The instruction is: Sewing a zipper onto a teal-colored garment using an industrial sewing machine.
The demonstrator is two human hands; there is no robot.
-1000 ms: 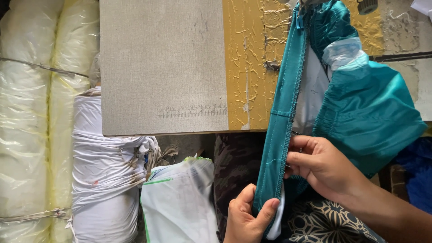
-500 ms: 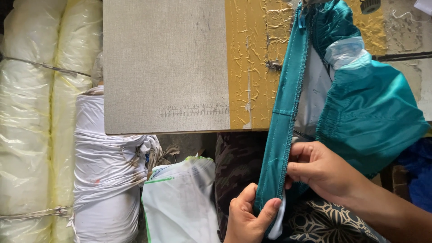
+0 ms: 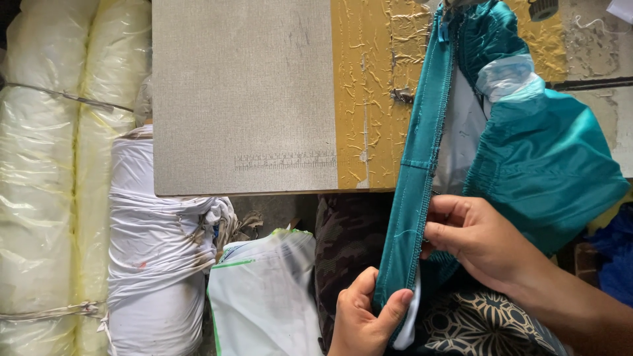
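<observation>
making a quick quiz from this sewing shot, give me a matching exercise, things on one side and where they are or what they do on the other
Things:
1. left hand
2. right hand
3. teal garment
4. white wrapped bundle

Places or states:
a. stands below the table edge
b. pinches the band's lower end
c. hangs from the table top
d. grips the band's edge higher up

Pairs: 1-b, 2-d, 3-c, 4-a

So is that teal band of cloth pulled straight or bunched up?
Straight: the teal band runs taut from the table down to the left hand.

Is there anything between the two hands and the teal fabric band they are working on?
Nothing visible. The left hand pinches the lower end of the teal satin band, and the right hand touches its edge directly, just above.
</observation>
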